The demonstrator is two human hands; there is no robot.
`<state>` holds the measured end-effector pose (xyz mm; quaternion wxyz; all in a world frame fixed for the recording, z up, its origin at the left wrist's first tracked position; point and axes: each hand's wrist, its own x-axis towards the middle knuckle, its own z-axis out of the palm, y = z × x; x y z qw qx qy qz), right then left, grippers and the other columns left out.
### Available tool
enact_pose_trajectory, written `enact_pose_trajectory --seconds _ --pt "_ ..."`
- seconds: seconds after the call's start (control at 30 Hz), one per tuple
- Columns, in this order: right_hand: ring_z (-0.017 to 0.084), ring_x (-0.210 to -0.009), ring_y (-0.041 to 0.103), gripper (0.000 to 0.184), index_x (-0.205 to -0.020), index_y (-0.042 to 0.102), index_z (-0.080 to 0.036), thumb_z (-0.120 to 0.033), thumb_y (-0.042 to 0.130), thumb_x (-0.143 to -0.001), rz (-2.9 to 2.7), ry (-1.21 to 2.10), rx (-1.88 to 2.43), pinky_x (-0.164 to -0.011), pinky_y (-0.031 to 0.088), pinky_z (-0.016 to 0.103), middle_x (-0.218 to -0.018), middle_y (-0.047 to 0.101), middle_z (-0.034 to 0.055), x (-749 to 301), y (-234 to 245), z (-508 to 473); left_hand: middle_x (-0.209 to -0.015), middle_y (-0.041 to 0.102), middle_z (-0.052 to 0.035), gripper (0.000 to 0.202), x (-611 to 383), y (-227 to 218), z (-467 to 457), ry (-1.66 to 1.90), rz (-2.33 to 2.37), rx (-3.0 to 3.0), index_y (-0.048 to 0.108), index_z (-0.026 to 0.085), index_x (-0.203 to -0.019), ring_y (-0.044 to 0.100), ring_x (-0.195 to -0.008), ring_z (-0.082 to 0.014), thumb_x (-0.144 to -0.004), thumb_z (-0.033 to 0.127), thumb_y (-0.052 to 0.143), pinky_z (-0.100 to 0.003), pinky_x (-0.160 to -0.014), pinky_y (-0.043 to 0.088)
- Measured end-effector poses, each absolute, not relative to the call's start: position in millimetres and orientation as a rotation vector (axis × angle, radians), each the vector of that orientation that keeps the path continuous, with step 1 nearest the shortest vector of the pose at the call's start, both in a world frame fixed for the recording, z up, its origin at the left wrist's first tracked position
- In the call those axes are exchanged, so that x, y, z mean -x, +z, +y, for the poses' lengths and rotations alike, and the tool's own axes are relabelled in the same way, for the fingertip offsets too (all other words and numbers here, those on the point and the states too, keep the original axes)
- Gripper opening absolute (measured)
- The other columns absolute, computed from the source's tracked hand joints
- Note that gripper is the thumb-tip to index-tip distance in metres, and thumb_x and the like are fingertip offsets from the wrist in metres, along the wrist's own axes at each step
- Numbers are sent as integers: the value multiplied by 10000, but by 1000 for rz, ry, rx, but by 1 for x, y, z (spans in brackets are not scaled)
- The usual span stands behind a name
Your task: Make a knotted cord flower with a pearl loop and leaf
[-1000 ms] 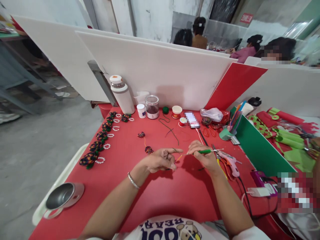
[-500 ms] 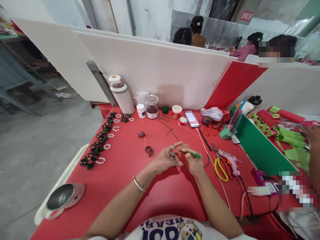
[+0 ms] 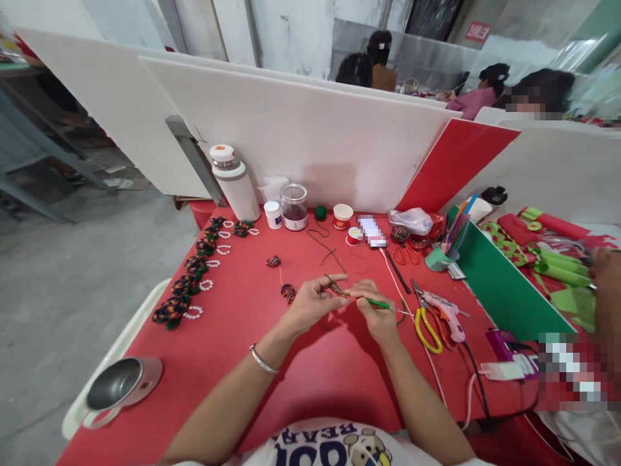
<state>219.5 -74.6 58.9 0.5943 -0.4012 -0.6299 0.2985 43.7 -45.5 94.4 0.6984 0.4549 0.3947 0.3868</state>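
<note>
Over the middle of the red table, my right hand (image 3: pixel 376 314) is closed around a crochet hook (image 3: pixel 377 302) with a green handle. My left hand (image 3: pixel 315 302) pinches dark green yarn (image 3: pixel 334 285), which loops over its raised index finger. The two hands nearly meet, and the small work between the fingertips is mostly hidden. From there the yarn runs back across the table to a dark green ball (image 3: pixel 320 212). Left of my left hand lie a multicoloured yarn coil (image 3: pixel 288 294) and a small multicoloured yarn piece (image 3: pixel 273 261), joined by an orange strand.
Finished-looking yarn pieces with bead loops (image 3: pixel 187 285) line the left edge, near a metal mug (image 3: pixel 123 388). A thermos (image 3: pixel 235 184) and jar (image 3: pixel 294 208) stand at the back. Yellow-handled pliers (image 3: pixel 427 330), a pink glue gun (image 3: pixel 449 314) and cables lie right. Several people sit beyond the boards.
My left hand has shifted slightly left and turned, its thumb now stretched towards the right hand. The hook has tilted a little and stays in my right hand.
</note>
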Motion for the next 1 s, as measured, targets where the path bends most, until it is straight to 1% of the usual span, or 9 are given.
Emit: enact_pose_trajectory --seconds 0.1,0.2,0.27,0.43,0.53,0.67,0.73,0.87,1.0 --pt "232 -934 675 149 -977 784 -313 -324 641 -940 -1530 627 942 -881 529 444 -935 779 27 -219 66 -76 -709 656 9 630 -42 93 -44 838 908 -1049 691 137 -1204 441 -460 -39 -629 299 891 -203 -484 372" --pt "225 -918 665 157 -985 779 -314 -311 627 -951 -1573 557 950 -862 523 437 -927 776 23 -219 70 -77 -709 671 -25 412 -42 90 -42 916 899 -1079 748 120 -973 562 -571 -95 -613 266 887 -225 -557 446" --pt "226 -915 659 154 -1008 776 -319 -313 635 -947 -1602 471 973 -864 517 444 -924 773 23 -217 71 -78 -647 650 -17 366 -44 89 -41 976 915 -1101 747 119 -913 599 -613 -126 -593 234 884 -231 -580 461" --pt "233 -966 619 189 -1089 761 -335 -295 659 -934 -1664 158 1065 -874 503 442 -1018 762 36 -209 67 -83 -596 615 39 686 -56 88 -47 1077 928 -1029 628 107 -1284 561 -529 -96 -641 217 839 -207 -544 426" --pt "233 -954 598 187 -1090 759 -347 -316 659 -935 -1610 23 1061 -860 496 437 -1019 755 39 -204 64 -86 -622 633 35 825 -57 88 -49 1045 802 -872 560 103 -1364 563 -526 -89 -617 256 875 -192 -519 406" --pt "230 -943 601 175 -1038 765 -347 -389 616 -957 -1570 186 988 -849 504 450 -988 740 40 -206 62 -85 -615 619 53 894 -48 88 -46 853 676 -719 559 122 -1362 354 -402 -14 -562 263 931 -167 -388 175" --pt "234 -938 620 192 -1002 770 -337 -428 607 -955 -1571 339 945 -859 508 465 -973 741 41 -211 63 -83 -633 634 45 903 -41 88 -44 792 665 -699 560 132 -1363 311 -398 -5 -554 258 941 -173 -383 125" --pt "237 -883 643 187 -959 774 -317 -449 646 -926 -1591 507 887 -863 506 475 -912 760 37 -226 69 -76 -660 672 14 898 -33 87 -39 783 721 -747 583 130 -1345 380 -410 -21 -536 259 953 -180 -390 166" --pt "234 -878 645 155 -948 776 -306 -398 651 -930 -1685 527 901 -857 500 460 -886 769 33 -237 80 -72 -666 674 -15 757 -31 88 -36 818 765 -802 663 105 -1236 565 -528 -85 -546 242 946 -182 -471 315"
